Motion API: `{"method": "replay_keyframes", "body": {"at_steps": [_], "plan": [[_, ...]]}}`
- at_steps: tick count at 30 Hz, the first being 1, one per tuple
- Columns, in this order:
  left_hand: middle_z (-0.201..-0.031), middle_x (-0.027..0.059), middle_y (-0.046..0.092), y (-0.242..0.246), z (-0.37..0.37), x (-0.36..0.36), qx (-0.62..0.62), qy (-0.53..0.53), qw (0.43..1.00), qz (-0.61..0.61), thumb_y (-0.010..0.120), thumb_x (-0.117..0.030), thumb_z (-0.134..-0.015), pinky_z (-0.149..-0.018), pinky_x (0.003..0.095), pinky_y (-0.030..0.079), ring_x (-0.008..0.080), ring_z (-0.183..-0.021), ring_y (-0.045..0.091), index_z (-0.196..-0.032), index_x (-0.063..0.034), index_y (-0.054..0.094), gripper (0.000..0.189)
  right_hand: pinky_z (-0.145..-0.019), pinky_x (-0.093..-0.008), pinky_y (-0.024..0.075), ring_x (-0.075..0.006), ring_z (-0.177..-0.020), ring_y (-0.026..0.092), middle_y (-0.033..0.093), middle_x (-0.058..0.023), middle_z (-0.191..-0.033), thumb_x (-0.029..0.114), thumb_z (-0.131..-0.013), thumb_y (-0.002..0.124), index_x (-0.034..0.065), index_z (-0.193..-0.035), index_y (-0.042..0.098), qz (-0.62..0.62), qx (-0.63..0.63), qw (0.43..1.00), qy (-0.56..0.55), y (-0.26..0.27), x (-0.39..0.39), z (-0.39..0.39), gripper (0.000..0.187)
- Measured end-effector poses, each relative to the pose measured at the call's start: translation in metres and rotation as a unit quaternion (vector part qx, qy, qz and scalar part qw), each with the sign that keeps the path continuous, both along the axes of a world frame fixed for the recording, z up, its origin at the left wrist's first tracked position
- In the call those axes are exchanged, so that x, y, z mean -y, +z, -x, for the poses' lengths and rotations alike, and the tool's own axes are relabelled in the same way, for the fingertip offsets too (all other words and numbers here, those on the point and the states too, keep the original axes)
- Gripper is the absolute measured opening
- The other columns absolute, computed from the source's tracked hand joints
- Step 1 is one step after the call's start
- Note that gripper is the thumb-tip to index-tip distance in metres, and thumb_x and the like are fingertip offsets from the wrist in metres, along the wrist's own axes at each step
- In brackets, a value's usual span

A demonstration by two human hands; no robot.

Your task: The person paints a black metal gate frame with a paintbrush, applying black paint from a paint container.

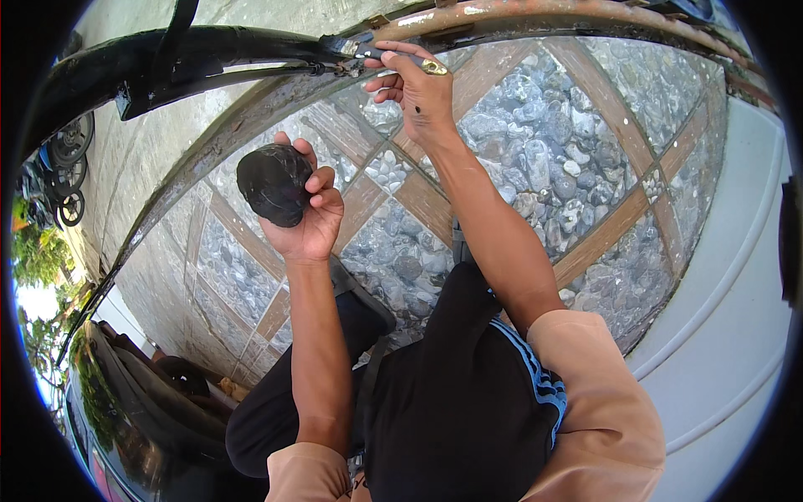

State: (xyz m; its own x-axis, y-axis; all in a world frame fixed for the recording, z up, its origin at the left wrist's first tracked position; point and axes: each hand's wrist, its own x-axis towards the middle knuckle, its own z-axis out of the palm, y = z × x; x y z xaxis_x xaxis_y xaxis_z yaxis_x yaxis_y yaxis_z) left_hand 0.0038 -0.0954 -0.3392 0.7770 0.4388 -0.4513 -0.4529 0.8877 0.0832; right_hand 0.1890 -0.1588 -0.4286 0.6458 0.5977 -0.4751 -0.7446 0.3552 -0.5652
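Note:
My left hand (pixel 307 233) holds a small round cup (pixel 274 183), black inside, tilted so that its opening faces me. In my right hand (pixel 423 94) is a paintbrush (pixel 401 58) with a dark handle and a gold-coloured end. Its bristle end points left and meets a metal pipe where the glossy black stretch (pixel 244 47) ends; I cannot tell exactly where it touches. Right of the brush, the pipe carries on as a rusty brown stretch (pixel 502 12) with white patches. A black spot marks my right wrist.
Under my hands is a floor of pebble-patterned tiles (pixel 408 267) with brown bands. A thin dark bar (pixel 251 76) runs below the black pipe. At lower left stands a shiny black vehicle (pixel 138 433); motorcycles (pixel 69 163) are farther off. A pale ribbed panel (pixel 709 351) lies on the right.

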Motion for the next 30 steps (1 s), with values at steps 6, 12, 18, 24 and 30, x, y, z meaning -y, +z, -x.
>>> {"method": "replay_keyframes", "body": {"at_steps": [6, 12, 18, 24, 30], "plan": [[-0.133, 0.0102, 0.06, -0.001, 0.0, 0.001, 0.003, -0.006, 1.0, 0.0, 0.053, -0.038, -0.098, -0.069, 0.0323, 0.054, 0.0228, -0.087, 0.056, -0.143, -0.0174, 0.052, 0.049, -0.048, -0.0268, 0.0529, -0.0194, -0.061, 0.07, 0.072, -0.0168, -0.089, 0.009, -0.088, 0.066, -0.0028, -0.11, 0.066, 0.057, -0.022, 0.998, -0.004, -0.026, 0.007, 0.006, 0.025], [-0.133, 0.0101, 0.06, 0.002, -0.001, 0.002, 0.005, -0.009, 1.0, -0.002, 0.052, -0.038, -0.098, -0.069, 0.0321, 0.054, 0.0228, -0.087, 0.056, -0.143, -0.0173, 0.052, 0.049, -0.048, -0.026, 0.0528, -0.0183, -0.06, 0.069, 0.072, -0.0156, -0.088, 0.008, -0.088, 0.065, -0.0035, -0.108, 0.067, 0.044, 0.008, 0.999, -0.018, -0.014, -0.001, 0.001, 0.023], [-0.128, 0.0086, 0.062, 0.007, -0.008, 0.004, -0.017, -0.022, 1.0, -0.014, 0.061, -0.03, -0.095, -0.068, 0.0292, 0.054, 0.019, -0.084, 0.057, -0.137, -0.0152, 0.056, 0.045, -0.051, -0.0267, 0.0543, -0.0184, -0.063, 0.07, 0.072, -0.0167, -0.085, 0.011, -0.088, 0.067, -0.0053, -0.1, 0.069, 0.164, 0.079, 0.983, 0.017, -0.015, -0.005, -0.007, 0.02], [-0.128, 0.0088, 0.062, 0.005, -0.011, 0.004, -0.023, -0.021, 0.999, -0.007, 0.062, -0.031, -0.095, -0.068, 0.0296, 0.054, 0.0195, -0.084, 0.056, -0.137, -0.0151, 0.056, 0.045, -0.054, -0.0282, 0.0576, -0.0202, -0.065, 0.071, 0.072, -0.0175, -0.081, 0.012, -0.088, 0.068, -0.0088, -0.095, 0.068, 0.13, 0.051, 0.99, 0.003, -0.003, -0.029, -0.01, 0.021], [-0.128, 0.0088, 0.062, 0.001, -0.01, 0.0, -0.024, -0.019, 1.0, -0.003, 0.063, -0.031, -0.094, -0.068, 0.0299, 0.054, 0.0197, -0.084, 0.056, -0.137, -0.0153, 0.056, 0.046, -0.055, -0.0285, 0.0586, -0.021, -0.064, 0.072, 0.072, -0.0189, -0.077, 0.012, -0.088, 0.067, -0.0103, -0.09, 0.068, 0.149, 0.057, 0.987, 0.003, -0.003, -0.037, -0.011, 0.022]]}}
